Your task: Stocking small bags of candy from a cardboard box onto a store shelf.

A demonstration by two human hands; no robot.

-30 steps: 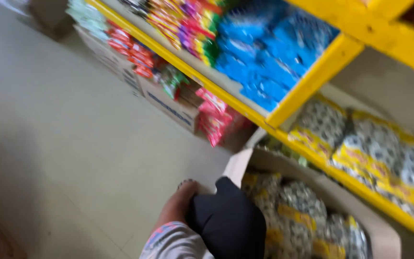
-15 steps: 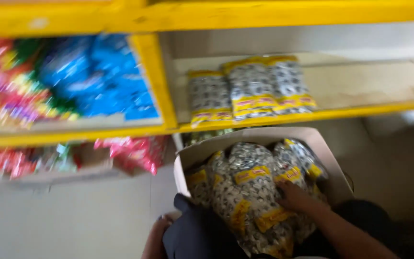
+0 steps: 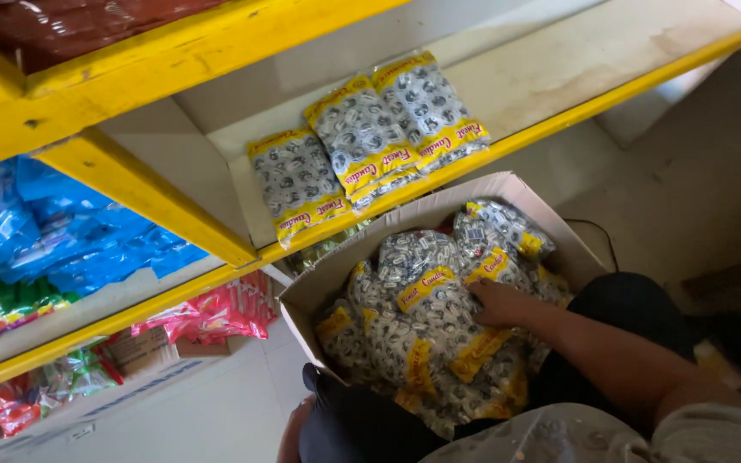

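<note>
My right hand [image 3: 495,302] reaches into an open cardboard box [image 3: 439,204] on the floor, fingers curled on a silver-and-yellow candy bag [image 3: 426,287] at the top of the pile. Several more such bags fill the box. Three matching candy bags [image 3: 362,141] lie side by side on the yellow-edged shelf [image 3: 576,120] just above the box. My left hand is out of sight.
The shelf to the right of the three bags is bare board. Blue packets [image 3: 62,240] fill the compartment to the left, with red packets [image 3: 216,313] and a carton [image 3: 143,351] below. My dark-trousered knee [image 3: 619,317] and a foot [image 3: 292,433] press against the box.
The view has swung from the aisle floor over to the box and shelf. My right hand came into view inside the box and now sits on a candy bag.
</note>
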